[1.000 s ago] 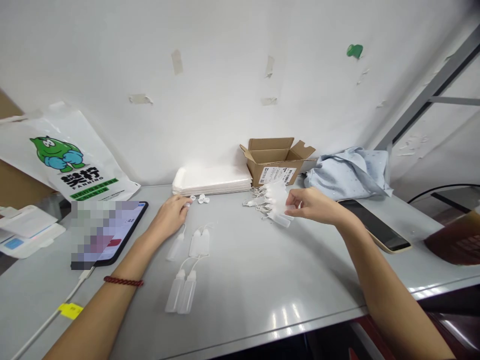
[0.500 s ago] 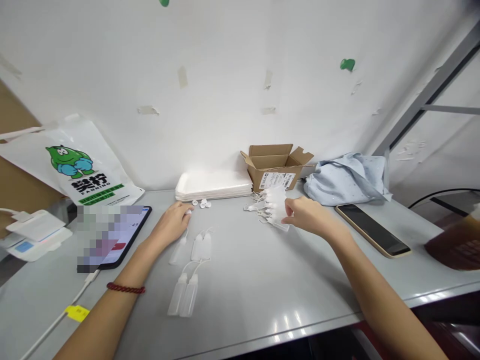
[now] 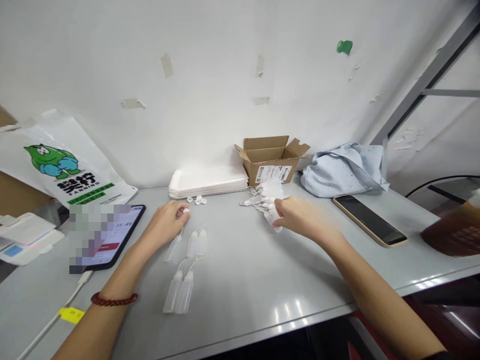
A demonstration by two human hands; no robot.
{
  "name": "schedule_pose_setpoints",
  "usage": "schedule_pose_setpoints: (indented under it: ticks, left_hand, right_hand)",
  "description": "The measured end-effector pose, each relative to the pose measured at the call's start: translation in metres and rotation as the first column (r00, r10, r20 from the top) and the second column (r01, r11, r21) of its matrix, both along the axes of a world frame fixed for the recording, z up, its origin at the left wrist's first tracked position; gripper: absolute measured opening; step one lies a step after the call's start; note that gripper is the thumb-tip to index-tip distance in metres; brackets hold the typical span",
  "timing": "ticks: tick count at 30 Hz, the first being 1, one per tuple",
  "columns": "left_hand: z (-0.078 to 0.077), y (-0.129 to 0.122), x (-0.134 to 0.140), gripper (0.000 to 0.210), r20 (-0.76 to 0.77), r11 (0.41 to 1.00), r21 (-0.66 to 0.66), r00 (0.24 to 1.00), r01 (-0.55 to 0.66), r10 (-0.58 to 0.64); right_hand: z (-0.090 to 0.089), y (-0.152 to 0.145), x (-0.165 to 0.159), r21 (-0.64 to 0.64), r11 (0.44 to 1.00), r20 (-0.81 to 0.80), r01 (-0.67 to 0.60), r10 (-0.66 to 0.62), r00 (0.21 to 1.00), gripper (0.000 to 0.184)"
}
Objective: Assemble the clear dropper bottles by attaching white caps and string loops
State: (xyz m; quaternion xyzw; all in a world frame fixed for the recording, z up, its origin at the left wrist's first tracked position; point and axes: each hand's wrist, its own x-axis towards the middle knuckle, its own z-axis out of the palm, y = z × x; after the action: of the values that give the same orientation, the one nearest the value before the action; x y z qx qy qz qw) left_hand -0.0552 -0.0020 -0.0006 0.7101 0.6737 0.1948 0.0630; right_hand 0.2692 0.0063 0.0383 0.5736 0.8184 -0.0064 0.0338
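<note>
My left hand (image 3: 167, 224) is closed, with a small white cap (image 3: 186, 210) between thumb and fingertips. Near it on the table lie a few more white caps (image 3: 198, 200). Several translucent plastic squeeze bottles with thin curved tubes lie below that hand, among them a front pair of bottles (image 3: 183, 295). Over on the right, my right hand (image 3: 294, 216) pinches a squeeze bottle (image 3: 272, 221) at the near edge of a pile of similar bottles (image 3: 268, 192); its fingers partly hide that bottle.
Behind the pile stands an opened cardboard box (image 3: 272, 167), beside stacked white trays (image 3: 208, 182). A light blue cloth bag (image 3: 339, 170) and a phone (image 3: 369, 220) are at right. Another phone (image 3: 116, 240) with a cable and a white printed bag (image 3: 71, 155) are at left.
The head view has shifted slightly. My right hand has moved a little left against the bottle pile, keeping its pinch. My left hand still holds the cap in nearly the same place.
</note>
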Motion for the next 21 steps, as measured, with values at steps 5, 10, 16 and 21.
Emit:
schedule_pose_setpoints:
  ticks: [5,10,16,21]
  left_hand:
    - [0.012,-0.006,0.006,0.04,0.298,0.993,-0.112,0.952,-0.033,0.065]
    - [0.021,-0.011,0.01,0.035,0.515,0.976,-0.211,0.844,-0.047,0.151]
    - [0.031,-0.016,0.004,0.025,0.502,0.959,-0.271,0.837,-0.088,0.219]
    - [0.035,-0.019,0.002,0.024,0.522,0.967,-0.253,0.839,-0.024,0.157]
  right_hand:
    - [-0.004,0.002,0.002,-0.043,0.999,0.032,-0.018,0.019,0.999,0.014]
    - [-0.002,0.001,-0.001,-0.054,0.998,0.053,-0.015,0.018,0.998,0.015]
    - [-0.006,-0.001,-0.006,-0.023,1.0,-0.01,-0.02,0.02,1.0,0.02]
    - [-0.02,-0.011,-0.028,0.078,0.986,-0.245,-0.146,0.161,0.956,0.014]
